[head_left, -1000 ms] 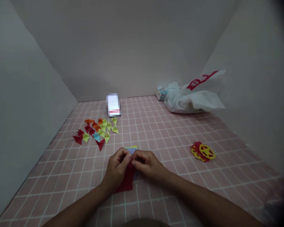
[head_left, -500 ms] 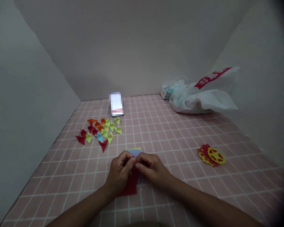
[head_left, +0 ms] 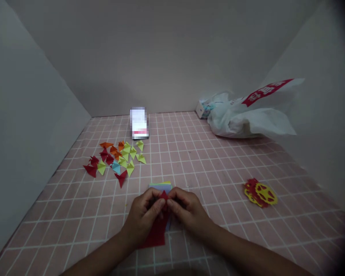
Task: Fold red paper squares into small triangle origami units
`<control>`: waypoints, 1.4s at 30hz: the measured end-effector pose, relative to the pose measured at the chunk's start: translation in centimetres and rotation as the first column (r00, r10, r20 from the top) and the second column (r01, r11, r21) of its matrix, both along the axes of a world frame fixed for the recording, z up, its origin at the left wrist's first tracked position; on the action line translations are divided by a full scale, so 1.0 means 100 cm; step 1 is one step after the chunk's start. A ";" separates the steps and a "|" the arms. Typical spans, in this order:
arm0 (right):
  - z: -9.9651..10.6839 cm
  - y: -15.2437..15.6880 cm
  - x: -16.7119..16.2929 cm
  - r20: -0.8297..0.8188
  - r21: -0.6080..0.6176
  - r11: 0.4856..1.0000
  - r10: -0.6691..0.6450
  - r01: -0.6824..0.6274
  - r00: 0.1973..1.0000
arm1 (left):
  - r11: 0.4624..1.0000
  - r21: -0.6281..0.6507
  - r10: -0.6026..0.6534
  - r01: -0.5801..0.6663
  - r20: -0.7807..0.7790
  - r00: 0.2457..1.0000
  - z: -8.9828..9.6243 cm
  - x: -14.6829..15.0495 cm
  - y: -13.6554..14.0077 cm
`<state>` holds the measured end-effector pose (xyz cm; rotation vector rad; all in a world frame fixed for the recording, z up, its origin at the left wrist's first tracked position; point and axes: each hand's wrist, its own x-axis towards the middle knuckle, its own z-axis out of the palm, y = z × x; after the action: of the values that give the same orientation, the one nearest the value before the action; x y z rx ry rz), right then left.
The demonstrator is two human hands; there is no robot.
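Observation:
Between the fingertips of both hands is a small piece of folded red paper, its pointed tip sticking up. My left hand pinches it from the left, thumb against forefinger. My right hand pinches it from the right. Fingers cover most of its folds. Beneath the hands lie a flat red paper sheet and a stack of coloured paper with lilac, green and yellow edges showing. Left of the hands, several folded paper birds in red, orange, yellow and blue lie in a loose group.
At the back stands a phone with a lit, blurred screen. A white plastic bag and a small patterned box rest at the back right. Red and yellow cut-out shapes lie to the right on the pink checked surface.
The red tip now shows above my fingertips, where it was hidden before. Both hands keep their pinch. The camera view has shifted slightly.

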<state>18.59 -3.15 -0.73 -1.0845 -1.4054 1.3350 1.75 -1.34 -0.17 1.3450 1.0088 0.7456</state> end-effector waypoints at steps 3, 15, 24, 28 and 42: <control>0.001 0.000 0.002 0.026 0.046 0.999 -0.001 0.000 1.000 | 1.000 0.010 -0.028 0.028 -0.003 1.000 0.003 -0.002 0.001; 0.002 -0.001 0.006 0.095 0.054 0.998 -0.036 0.031 0.995 | 0.985 -0.005 -0.172 0.172 -0.031 0.985 0.004 0.000 0.000; 0.005 0.003 0.008 0.152 0.103 0.993 0.035 -0.051 0.988 | 0.975 0.220 0.010 0.021 -0.142 0.990 0.006 -0.004 0.001; 0.005 0.001 0.009 0.250 0.213 0.975 0.002 -0.057 0.968 | 0.968 0.235 -0.053 0.094 -0.175 0.983 0.005 -0.006 0.003; 0.011 -0.005 0.009 0.288 0.280 0.949 0.063 -0.147 0.955 | 0.912 0.384 -0.074 0.146 -0.196 0.978 0.011 -0.006 -0.002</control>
<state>19.53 -3.65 0.37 -1.0284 -1.8293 1.0253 1.13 -1.55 0.93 1.8340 0.9396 0.7812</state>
